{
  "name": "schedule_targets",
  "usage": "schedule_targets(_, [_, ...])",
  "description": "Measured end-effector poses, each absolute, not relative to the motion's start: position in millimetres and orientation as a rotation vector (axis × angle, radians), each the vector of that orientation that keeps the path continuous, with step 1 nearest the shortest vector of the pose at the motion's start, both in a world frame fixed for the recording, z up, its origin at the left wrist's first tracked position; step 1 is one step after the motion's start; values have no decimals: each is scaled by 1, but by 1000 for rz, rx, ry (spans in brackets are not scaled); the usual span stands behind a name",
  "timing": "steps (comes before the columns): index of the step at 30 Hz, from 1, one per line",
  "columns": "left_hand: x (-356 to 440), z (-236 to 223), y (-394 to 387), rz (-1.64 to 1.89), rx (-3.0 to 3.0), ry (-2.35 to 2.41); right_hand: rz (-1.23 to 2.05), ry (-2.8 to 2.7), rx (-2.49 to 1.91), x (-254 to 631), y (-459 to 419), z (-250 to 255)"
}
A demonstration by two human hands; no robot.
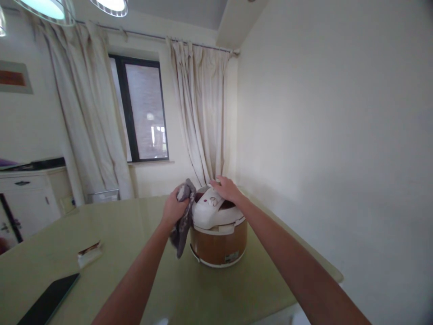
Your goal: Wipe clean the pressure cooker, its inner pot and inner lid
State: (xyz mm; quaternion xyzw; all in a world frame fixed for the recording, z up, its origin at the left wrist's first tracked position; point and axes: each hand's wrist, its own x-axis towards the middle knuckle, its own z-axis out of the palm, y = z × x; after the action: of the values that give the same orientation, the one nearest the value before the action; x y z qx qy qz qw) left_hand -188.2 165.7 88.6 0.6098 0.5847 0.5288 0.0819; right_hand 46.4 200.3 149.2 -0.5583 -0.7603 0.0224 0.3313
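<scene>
On the green table (128, 239) stood the rice cooker (216, 246)! Left hand (173, 208) clutched a grey cloth (184, 225) beside it; right hand (229, 189) rested on the lid (204, 217), part-hidden, spread or curled I couldn't tell.

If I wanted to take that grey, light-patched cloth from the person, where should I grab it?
Probably by the drooping lower end of the grey, light-patched cloth, coming from the person's left and near side. The bare left hand grips its bunched upper part, while the round brown-and-white cooker stands close on its right. The loose end tapers, so pinching it looks easy.
</scene>
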Motion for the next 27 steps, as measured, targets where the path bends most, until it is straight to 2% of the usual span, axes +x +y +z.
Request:
schedule_targets(4, [-200,110,176,1257,1783,1579,128,-1999,-1471,47,210,136])
schedule_targets(8, [-209,108,163,1065,1767,1348,98,-2008,-1413,47,208,133])
schedule_targets(12, [-209,93,149,1136,1699,1311,63,-2000,-1458,45,207,133])
schedule_targets(20, [-194,54,145,1406,1494,1610,21,-1995,-1430,46,206,130])
schedule_targets(27, [-204,71,173,1286,1561,1748,6,-1985,-1478,42,203,132])
